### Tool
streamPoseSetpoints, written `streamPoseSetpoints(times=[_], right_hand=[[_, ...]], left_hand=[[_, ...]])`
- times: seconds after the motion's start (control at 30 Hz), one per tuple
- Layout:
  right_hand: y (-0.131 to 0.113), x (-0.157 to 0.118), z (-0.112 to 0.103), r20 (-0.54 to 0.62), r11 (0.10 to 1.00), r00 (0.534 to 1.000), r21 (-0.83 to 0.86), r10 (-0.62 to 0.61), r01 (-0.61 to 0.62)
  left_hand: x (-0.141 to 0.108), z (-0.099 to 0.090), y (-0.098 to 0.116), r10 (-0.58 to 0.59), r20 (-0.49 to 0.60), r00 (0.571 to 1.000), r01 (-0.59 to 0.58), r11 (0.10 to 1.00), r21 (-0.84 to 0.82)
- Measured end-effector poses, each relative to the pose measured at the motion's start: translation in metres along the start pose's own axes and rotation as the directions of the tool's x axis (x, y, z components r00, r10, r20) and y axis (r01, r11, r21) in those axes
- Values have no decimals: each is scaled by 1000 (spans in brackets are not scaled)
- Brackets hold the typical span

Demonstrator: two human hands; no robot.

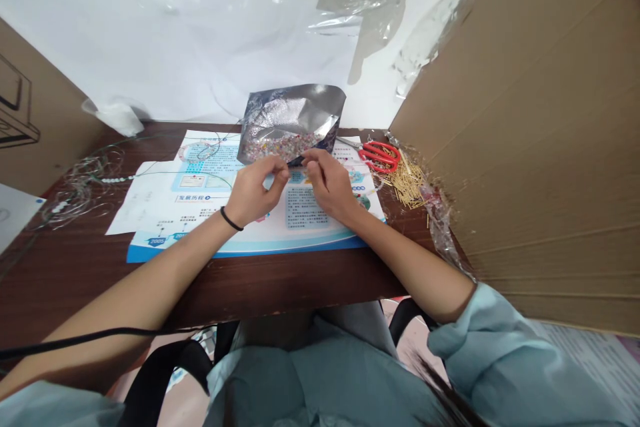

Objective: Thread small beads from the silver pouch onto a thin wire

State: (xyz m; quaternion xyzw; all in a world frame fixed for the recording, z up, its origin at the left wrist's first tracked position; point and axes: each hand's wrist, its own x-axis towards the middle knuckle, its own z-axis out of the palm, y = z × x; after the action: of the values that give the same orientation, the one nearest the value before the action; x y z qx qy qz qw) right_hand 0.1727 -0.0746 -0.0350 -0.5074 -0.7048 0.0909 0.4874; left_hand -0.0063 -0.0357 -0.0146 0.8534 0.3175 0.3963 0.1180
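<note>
Teal shirt fabric [320,373] filled the near side, below the dark desk [290,280]. Over a printed sheet [250,249], the left hand [256,190] and right hand [331,188] came close together, thumbs and fingers curled into pinches; whether they grasped anything thin, one could not tell. Just beyond the fingertips sat the open silver-lined pouch [305,109] with small beads [280,147] inside, its lower edge partly behind them. Red-handled scissors [381,157] lay to its right.

Grey-teal shirt [270,380], loose sleeves [505,340]; thin black left wristband [229,221].
</note>
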Motion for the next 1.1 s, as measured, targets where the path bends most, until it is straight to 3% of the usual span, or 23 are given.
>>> streamPoseSetpoints(times=[0.1, 0.37, 0.47, 0.73, 1.1], right_hand=[[0, -3, 3, 70, 998, 997, 56, -19, 15], [-6, -3, 4, 175, 994, 985, -111, 13, 7], [-7, -2, 4, 182, 991, 983, -137, 19, 6], [-4, -4, 9, 133, 987, 991, -159, -5, 26], [-1, -5, 12, 143, 989, 990, -146, 2, 19]], left_hand=[[0, 1, -1, -4, 50, 999, 3, 1000, 7], [0, 5, -7, -34, 96, 995, 37, 999, -31], [0, 6, -12, -39, 120, 992, 41, 999, -8], [6, 3, -30, -59, 42, 997, 48, 974, 222], [-3, 17, -47, -75, 52, 996, 64, 981, 180]])
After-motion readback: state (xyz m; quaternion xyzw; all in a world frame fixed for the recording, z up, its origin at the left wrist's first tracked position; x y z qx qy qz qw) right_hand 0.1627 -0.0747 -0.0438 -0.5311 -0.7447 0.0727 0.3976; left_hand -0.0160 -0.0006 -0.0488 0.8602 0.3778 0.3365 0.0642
